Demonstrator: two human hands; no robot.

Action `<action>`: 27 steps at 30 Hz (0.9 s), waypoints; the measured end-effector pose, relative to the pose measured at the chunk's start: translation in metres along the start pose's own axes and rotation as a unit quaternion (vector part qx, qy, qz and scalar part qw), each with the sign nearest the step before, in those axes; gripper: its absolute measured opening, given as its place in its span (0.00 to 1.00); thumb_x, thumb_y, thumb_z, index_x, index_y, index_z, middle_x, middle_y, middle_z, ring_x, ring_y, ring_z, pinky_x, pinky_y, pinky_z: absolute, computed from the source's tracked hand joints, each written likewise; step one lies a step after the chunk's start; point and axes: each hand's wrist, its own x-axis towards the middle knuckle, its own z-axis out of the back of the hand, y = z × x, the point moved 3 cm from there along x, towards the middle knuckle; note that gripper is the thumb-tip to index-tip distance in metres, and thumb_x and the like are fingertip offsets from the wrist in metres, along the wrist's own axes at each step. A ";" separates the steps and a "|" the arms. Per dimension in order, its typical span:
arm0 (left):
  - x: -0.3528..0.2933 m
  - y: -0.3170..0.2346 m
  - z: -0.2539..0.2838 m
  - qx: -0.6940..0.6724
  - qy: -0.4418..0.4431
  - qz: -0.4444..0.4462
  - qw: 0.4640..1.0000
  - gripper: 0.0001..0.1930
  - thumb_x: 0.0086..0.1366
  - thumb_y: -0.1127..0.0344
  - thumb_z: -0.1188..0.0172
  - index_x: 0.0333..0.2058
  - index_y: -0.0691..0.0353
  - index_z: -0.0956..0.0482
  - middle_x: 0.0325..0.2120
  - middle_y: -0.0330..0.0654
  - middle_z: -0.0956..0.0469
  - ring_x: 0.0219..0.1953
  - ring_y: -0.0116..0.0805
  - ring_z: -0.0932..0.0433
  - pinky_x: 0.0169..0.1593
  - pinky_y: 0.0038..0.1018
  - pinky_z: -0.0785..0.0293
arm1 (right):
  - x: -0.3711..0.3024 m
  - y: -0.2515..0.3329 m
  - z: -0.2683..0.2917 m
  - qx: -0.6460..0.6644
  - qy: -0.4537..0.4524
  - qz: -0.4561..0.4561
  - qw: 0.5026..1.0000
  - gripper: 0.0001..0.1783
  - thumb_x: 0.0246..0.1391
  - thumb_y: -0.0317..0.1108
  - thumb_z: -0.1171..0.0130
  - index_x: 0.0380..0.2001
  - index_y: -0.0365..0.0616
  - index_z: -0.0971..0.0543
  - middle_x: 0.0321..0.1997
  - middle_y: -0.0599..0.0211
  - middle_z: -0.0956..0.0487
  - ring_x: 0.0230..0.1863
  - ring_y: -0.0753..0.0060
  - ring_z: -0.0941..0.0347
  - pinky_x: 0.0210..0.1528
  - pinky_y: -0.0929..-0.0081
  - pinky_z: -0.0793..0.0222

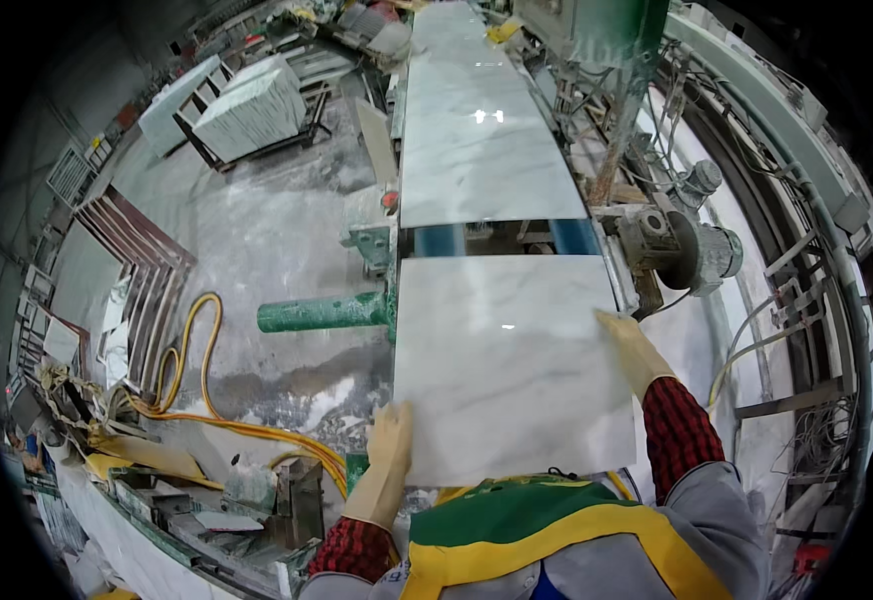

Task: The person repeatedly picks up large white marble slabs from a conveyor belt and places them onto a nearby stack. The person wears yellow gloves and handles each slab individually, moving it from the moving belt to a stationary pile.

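Note:
A polished white marble slab (512, 370) with faint grey veins lies flat right in front of me. My left hand (390, 440), in a pale cream glove, grips its left edge near the close corner. Farther along, on the opposite edge, my right hand (629, 345) has hold of the slab in a matching glove. The fingers of both hands are partly hidden by the edges. Beyond a narrow gap lies a second, longer marble slab (487, 140). Blue conveyor belts (575, 237) show in that gap, running under the slabs.
Left of the line, a green cylinder (322, 313) juts out over the floor. Yellow hoses (247, 428) trail below it. A motor (702, 255) sits close to the right edge. Marble blocks (254, 108) rest on racks at the back left; metal frames (142, 270) stand nearer.

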 end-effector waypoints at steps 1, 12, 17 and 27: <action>0.005 0.002 0.001 0.002 0.002 -0.006 1.000 0.40 0.70 0.78 0.35 0.78 0.52 0.37 0.72 0.59 0.28 0.74 0.62 0.29 0.72 0.45 0.25 | 0.002 0.001 -0.005 -0.021 -0.022 -0.039 0.999 0.41 0.62 0.57 0.24 0.69 0.41 0.19 0.64 0.57 0.14 0.62 0.59 0.19 0.64 0.54 0.25; 0.065 -0.002 -0.007 -0.238 0.054 0.175 0.954 0.40 0.81 0.30 0.56 0.79 0.52 0.34 0.77 0.52 0.32 0.74 0.58 0.27 0.74 0.48 0.29 | -0.063 -0.091 0.040 0.110 0.103 -0.034 0.988 0.31 0.73 0.50 0.32 0.67 0.37 0.20 0.61 0.61 0.13 0.62 0.67 0.17 0.68 0.66 0.23; 0.079 -0.007 0.012 -0.094 0.054 0.114 0.987 0.34 0.85 0.39 0.55 0.79 0.51 0.36 0.78 0.52 0.33 0.75 0.57 0.29 0.75 0.46 0.29 | -0.063 -0.079 0.021 0.087 0.055 -0.050 0.993 0.31 0.67 0.49 0.25 0.63 0.40 0.22 0.52 0.63 0.13 0.51 0.68 0.16 0.54 0.64 0.17; 0.103 -0.033 0.037 -0.109 0.091 0.143 0.979 0.33 0.80 0.73 0.48 0.80 0.48 0.40 0.77 0.60 0.34 0.78 0.59 0.34 0.76 0.45 0.27 | -0.060 -0.046 0.023 -0.009 0.001 -0.057 0.998 0.45 0.61 0.64 0.25 0.62 0.32 0.21 0.47 0.58 0.15 0.42 0.64 0.19 0.43 0.62 0.20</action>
